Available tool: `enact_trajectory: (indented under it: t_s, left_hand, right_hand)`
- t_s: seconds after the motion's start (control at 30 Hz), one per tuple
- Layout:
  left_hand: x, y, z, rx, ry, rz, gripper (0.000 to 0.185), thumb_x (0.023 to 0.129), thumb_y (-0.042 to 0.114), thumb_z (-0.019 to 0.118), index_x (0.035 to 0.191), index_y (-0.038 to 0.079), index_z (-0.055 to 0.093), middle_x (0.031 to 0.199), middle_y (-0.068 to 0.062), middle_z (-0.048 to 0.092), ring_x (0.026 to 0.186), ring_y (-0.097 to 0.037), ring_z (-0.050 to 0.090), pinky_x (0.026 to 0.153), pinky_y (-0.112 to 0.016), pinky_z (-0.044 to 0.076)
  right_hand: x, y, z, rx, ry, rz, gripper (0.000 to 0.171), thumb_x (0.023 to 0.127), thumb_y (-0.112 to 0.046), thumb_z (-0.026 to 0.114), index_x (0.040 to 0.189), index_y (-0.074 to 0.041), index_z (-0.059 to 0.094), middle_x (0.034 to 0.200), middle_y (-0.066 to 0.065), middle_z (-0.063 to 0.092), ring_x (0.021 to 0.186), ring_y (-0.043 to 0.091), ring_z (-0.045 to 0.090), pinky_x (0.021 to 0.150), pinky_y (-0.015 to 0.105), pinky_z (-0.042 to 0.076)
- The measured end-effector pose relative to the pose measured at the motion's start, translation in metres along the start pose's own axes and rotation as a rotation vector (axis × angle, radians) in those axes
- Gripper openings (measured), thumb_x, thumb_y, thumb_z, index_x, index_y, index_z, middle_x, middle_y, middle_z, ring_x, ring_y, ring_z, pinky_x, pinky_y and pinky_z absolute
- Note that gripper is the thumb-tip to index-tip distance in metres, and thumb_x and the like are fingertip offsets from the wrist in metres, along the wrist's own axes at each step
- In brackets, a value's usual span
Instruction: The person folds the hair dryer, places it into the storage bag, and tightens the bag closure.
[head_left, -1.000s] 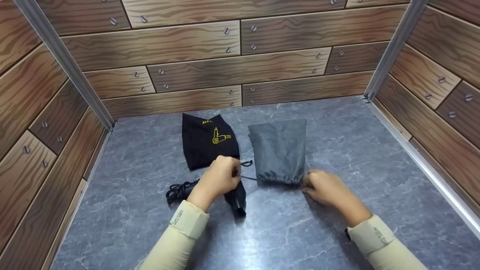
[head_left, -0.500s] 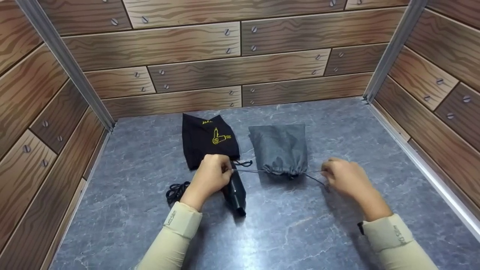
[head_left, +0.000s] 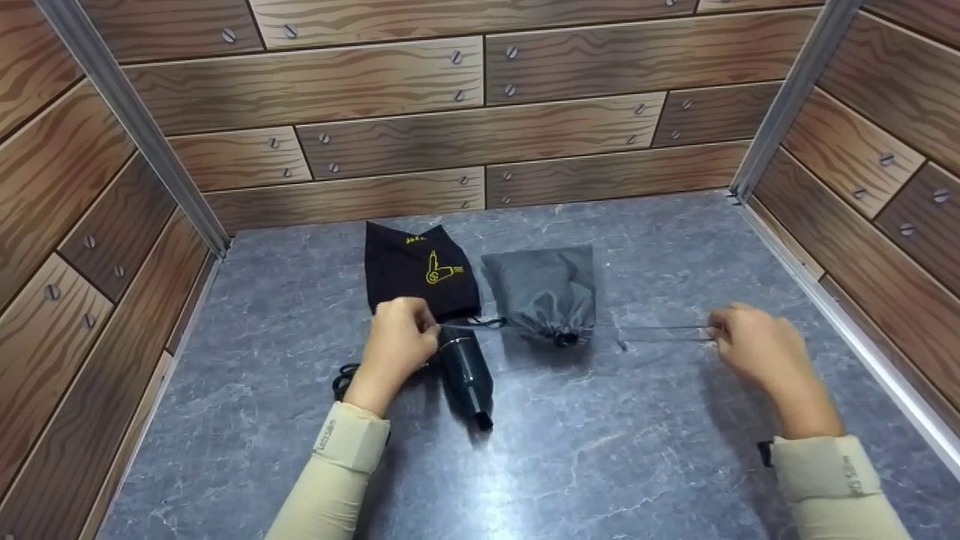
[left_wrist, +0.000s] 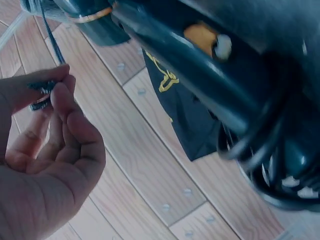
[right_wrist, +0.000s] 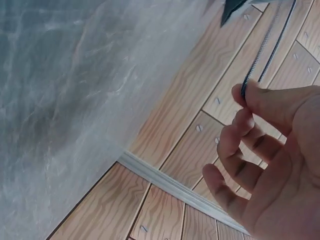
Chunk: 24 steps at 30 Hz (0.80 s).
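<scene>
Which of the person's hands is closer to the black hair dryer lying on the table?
Left. The left hand sits right beside the hair dryer, pinching a drawstring of the grey pouch. The right hand is far off to the right, pulling the other drawstring.

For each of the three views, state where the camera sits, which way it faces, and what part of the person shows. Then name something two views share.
Head: worn on the head, looking forward and down at the grey pouch and hair dryer; both hands and sleeves show.
Left wrist: on the left wrist, facing the left hand pinching a drawstring.
Right wrist: on the right wrist, facing the right hand pinching the other cord.
Shared: head and left wrist views both show the black bag.
</scene>
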<state>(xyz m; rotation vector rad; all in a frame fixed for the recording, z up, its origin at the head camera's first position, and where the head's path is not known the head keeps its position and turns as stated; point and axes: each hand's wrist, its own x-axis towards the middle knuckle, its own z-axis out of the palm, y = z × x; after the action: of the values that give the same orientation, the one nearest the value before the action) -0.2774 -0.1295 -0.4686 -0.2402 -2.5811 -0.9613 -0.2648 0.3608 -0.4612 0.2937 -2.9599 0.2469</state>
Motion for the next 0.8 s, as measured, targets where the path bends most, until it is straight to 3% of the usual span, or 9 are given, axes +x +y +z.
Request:
enact_trajectory:
  t_s: [0.33, 0.43, 0.57, 0.67, 0.8]
  left_hand:
    - [-0.004, 0.012, 0.011, -0.017, -0.072, 0.098, 0.02, 0.083, 0.004, 0.081, 0.072, 0.013, 0.067, 0.067, 0.002, 0.064, 0.063, -0.016, 0.059, 0.063, -0.035, 0.053]
    - [-0.005, 0.015, 0.013, -0.032, -0.091, 0.115, 0.018, 0.083, 0.006, 0.081, 0.074, 0.014, 0.068, 0.069, 0.003, 0.064, 0.064, -0.014, 0.058, 0.063, -0.034, 0.052]
    - [-0.005, 0.018, 0.014, -0.068, -0.149, 0.127, 0.018, 0.086, 0.015, 0.083, 0.076, 0.016, 0.068, 0.07, 0.004, 0.064, 0.063, -0.011, 0.057, 0.063, -0.032, 0.051]
    - [-0.005, 0.016, 0.012, -0.089, -0.169, 0.115, 0.022, 0.09, 0.025, 0.083, 0.076, 0.018, 0.068, 0.07, 0.006, 0.065, 0.063, -0.008, 0.057, 0.063, -0.029, 0.051]
    - [-0.004, 0.007, 0.007, -0.09, -0.138, 0.094, 0.028, 0.094, 0.033, 0.081, 0.074, 0.017, 0.069, 0.067, 0.007, 0.063, 0.06, -0.008, 0.056, 0.061, -0.03, 0.05]
  right_hand:
    - [0.0, -0.014, 0.007, 0.035, -0.17, 0.033, 0.012, 0.097, -0.016, 0.061, 0.086, -0.012, 0.064, 0.08, 0.009, 0.066, 0.068, 0.029, 0.06, 0.057, 0.054, 0.048]
    - [0.002, -0.025, 0.01, 0.051, -0.206, 0.028, 0.014, 0.095, -0.021, 0.066, 0.099, -0.008, 0.069, 0.09, 0.014, 0.071, 0.079, 0.035, 0.067, 0.065, 0.058, 0.052]
    - [0.005, -0.044, 0.018, 0.068, -0.216, -0.011, 0.037, 0.092, -0.029, 0.075, 0.117, -0.003, 0.071, 0.111, 0.02, 0.073, 0.098, 0.044, 0.071, 0.08, 0.065, 0.055]
    - [0.009, -0.06, 0.023, 0.087, -0.217, -0.057, 0.039, 0.094, -0.033, 0.075, 0.12, -0.004, 0.072, 0.115, 0.019, 0.072, 0.102, 0.044, 0.071, 0.084, 0.065, 0.056]
    - [0.013, -0.081, 0.025, 0.141, -0.221, -0.115, 0.035, 0.096, -0.033, 0.074, 0.119, -0.006, 0.073, 0.114, 0.016, 0.074, 0.103, 0.039, 0.071, 0.085, 0.062, 0.057]
